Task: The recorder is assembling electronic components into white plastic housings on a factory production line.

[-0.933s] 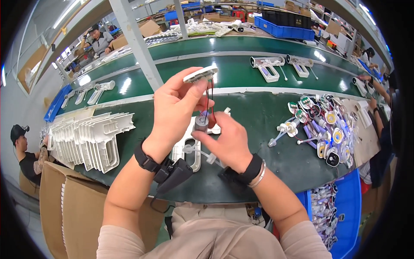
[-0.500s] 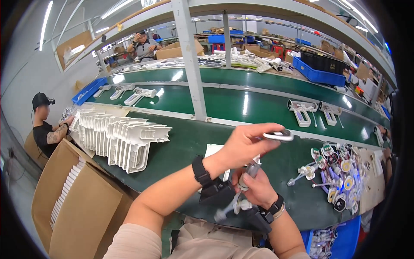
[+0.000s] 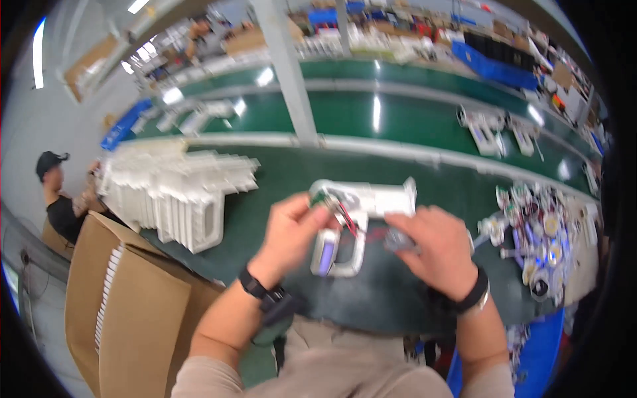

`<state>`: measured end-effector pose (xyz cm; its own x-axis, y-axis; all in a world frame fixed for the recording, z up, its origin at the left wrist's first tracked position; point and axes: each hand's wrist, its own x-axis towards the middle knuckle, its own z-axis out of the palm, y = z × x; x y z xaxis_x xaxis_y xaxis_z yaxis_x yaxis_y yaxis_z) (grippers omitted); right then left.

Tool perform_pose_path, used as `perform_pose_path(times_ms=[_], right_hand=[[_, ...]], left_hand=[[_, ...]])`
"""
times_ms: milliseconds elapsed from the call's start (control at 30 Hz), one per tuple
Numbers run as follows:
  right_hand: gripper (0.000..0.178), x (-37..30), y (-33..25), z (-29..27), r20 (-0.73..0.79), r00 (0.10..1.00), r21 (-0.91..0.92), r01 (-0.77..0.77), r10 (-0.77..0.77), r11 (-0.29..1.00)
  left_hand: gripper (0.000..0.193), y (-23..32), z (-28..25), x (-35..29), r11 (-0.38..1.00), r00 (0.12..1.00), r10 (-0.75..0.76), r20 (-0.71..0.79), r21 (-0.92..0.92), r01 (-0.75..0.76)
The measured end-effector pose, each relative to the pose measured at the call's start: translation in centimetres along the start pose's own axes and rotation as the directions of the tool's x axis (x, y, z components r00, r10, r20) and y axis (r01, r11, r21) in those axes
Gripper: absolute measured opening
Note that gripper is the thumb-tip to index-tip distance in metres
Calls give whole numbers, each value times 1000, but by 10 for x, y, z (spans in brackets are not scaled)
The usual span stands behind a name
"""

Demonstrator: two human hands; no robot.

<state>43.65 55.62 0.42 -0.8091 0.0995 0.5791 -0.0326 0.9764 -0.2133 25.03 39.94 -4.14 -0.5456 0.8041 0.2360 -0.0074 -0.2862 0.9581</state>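
A white gun-shaped plastic shell half (image 3: 391, 199) lies on the dark green bench in front of me. A purple cylinder (image 3: 326, 257) sits in its grip. My left hand (image 3: 288, 229) is pinched on a small green circuit board (image 3: 321, 198) at the shell's left end. Red wires (image 3: 348, 219) run from there across the shell toward the right. My right hand (image 3: 441, 245) is closed around a translucent grey cylindrical part (image 3: 401, 241), just right of the shell's loop handle. Motion blur hides the finer details of both parts.
Nested white shell halves (image 3: 176, 192) stand at the left, behind an open cardboard box (image 3: 133, 312). At the right lies a heap of wired parts (image 3: 541, 245), with a blue bin (image 3: 541, 358) below. Beyond the bench, a green conveyor (image 3: 398, 119) carries assembled pieces. A metal post (image 3: 285, 73) rises ahead.
My hands have moved apart. The oval white-rimmed piece has left my left hand's raised fingers, which now pinch the circuit board. The shell half now shows between my hands. The view has shifted.
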Motion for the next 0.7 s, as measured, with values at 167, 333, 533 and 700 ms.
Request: perform_pose_path(times_ms=[167, 333, 533, 700], right_hand=[[41, 5, 13, 18, 106, 991, 64, -87, 80, 994], [40, 19, 26, 18, 156, 987, 100, -64, 48, 993], [43, 45, 43, 21, 498, 861, 194, 5, -102, 981], [31, 50, 62, 60, 590, 797, -69, -110, 130, 991]], left_hand=[[20, -14, -10, 9, 997, 999, -5, -39, -72, 2], [20, -23, -15, 12, 997, 998, 19, -61, -70, -23], [45, -11, -20, 9, 970, 987, -150, 61, 200, 135], [37, -46, -41, 30, 842, 995, -48, -93, 532, 90]])
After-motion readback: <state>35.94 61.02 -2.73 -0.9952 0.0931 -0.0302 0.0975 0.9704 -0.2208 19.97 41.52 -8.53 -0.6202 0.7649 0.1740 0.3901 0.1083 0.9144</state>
